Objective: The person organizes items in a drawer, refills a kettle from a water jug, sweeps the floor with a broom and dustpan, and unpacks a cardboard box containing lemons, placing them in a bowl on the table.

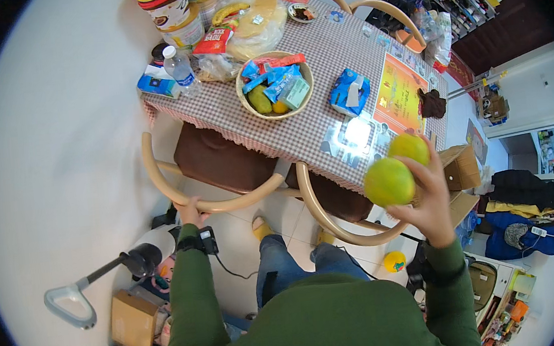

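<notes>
My right hand (427, 198) grips two yellow-green citrus fruits, the larger one (389, 182) nearer me and the smaller one (409, 149) beyond it, above the table's near right corner. With my left hand (192, 213) I hold the curved wooden back (230, 203) of a chair that has a brown seat (221, 161). On the checked tablecloth (318, 54) stands a woven basket (271, 116) with blue and red packets, a green fruit and an orange fruit. A blue pack of tissues (350, 93) lies to the right of the basket.
A second chair (327, 225) stands close at the table's near side. A plastic bottle (180, 72), stacked tubs (174, 17) and bagged food (257, 24) crowd the far left of the table. Cardboard boxes (460, 168) stand at right, a vacuum cleaner (145, 258) at left, and a yellow ball (394, 261) lies on the floor.
</notes>
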Available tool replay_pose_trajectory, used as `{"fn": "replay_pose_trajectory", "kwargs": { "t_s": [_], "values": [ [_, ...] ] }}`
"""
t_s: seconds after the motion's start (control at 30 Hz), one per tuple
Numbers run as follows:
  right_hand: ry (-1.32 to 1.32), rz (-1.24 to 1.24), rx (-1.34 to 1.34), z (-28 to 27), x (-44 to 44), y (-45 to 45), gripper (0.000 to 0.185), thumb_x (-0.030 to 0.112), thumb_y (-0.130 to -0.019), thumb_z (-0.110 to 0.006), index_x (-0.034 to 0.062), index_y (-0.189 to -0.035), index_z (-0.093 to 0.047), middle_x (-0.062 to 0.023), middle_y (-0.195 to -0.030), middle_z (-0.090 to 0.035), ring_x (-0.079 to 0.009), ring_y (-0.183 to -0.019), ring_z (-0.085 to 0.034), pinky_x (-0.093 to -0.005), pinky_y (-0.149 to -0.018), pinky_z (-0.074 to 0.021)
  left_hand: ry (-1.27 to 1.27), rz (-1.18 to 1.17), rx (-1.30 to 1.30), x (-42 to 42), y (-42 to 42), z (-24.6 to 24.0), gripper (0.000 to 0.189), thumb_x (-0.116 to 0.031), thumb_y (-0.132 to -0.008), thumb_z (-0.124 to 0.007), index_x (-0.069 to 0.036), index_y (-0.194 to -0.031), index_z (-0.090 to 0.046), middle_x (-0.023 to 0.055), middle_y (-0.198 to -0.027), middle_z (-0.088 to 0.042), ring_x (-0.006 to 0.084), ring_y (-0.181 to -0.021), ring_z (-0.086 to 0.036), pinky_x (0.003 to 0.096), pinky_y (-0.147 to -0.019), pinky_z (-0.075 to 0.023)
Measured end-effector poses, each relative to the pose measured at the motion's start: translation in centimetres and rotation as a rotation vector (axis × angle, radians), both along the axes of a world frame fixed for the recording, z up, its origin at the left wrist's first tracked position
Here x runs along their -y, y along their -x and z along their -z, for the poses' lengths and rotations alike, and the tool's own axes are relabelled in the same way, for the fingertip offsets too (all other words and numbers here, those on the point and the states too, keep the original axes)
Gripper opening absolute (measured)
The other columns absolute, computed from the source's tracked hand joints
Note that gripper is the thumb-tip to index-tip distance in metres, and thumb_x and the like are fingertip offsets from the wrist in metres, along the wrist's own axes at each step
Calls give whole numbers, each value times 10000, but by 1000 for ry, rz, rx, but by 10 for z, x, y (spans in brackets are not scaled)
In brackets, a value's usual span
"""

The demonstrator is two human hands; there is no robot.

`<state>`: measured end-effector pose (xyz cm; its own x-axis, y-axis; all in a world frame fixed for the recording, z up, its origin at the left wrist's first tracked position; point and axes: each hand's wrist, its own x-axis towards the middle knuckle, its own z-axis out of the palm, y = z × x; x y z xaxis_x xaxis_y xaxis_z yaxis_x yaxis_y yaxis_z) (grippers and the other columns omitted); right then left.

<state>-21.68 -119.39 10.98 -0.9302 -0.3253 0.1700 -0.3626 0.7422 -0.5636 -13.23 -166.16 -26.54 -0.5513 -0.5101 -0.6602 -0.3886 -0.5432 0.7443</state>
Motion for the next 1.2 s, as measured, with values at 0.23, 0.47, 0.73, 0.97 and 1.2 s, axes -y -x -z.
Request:
{"fn": "replay_pose_trajectory", "kwargs": {
  "t_s": [0.23,0.47,0.73,0.97,1.2],
  "values": [
    [26,-140,-223,118,119,120,651,391,-541,-844,127,-1111,-676,-309,-1444,-261,-449,-1272,-399,-466,-1049,-358,-46,56,-19,-27,37,-26,933,-160,-784,-702,-273,-1432,-41,122,-1164,-459,275,-907,-589,429,-608,-576],
    [-183,-214,-218,183,162,204,613,440,-536,-825,210,-1091,-705,-211,-1486,-248,-456,-1288,-343,-529,-1064,-317,-39,205,-9,-16,67,-36,969,-247,-795,-733,-272,-1443,-13,97,-1199,-439,250,-1020,-535,435,-691,-563],
    [-375,-107,-122,179,164,196,902,417,-578,-842,305,-1379,-444,-209,-1541,-108,-466,-1407,-98,-681,-1067,-142,376,241,139,21,59,-42,865,-278,-813,-723,-143,-1478,-187,138,-1450,-303,334,-1293,-365,528,-969,-403],
    [-61,190,-142,109,66,53,702,219,-696,-791,156,-1333,-504,-235,-1465,-261,-431,-1345,-240,-520,-1101,-226,882,691,-526,-95,121,-97,912,-142,-762,-740,-88,-1489,-192,198,-1446,-327,369,-1342,-303,442,-1066,-325],
    [-182,716,-277,-12,-109,-94,496,97,-767,-704,59,-1241,-562,-166,-1329,-488,-284,-1148,-533,-379,-961,-422,1176,667,-434,-186,199,-117,945,-185,-740,-761,-112,-1495,-197,302,-1368,-364,442,-1272,-348,480,-1054,-314]
  ]
}}
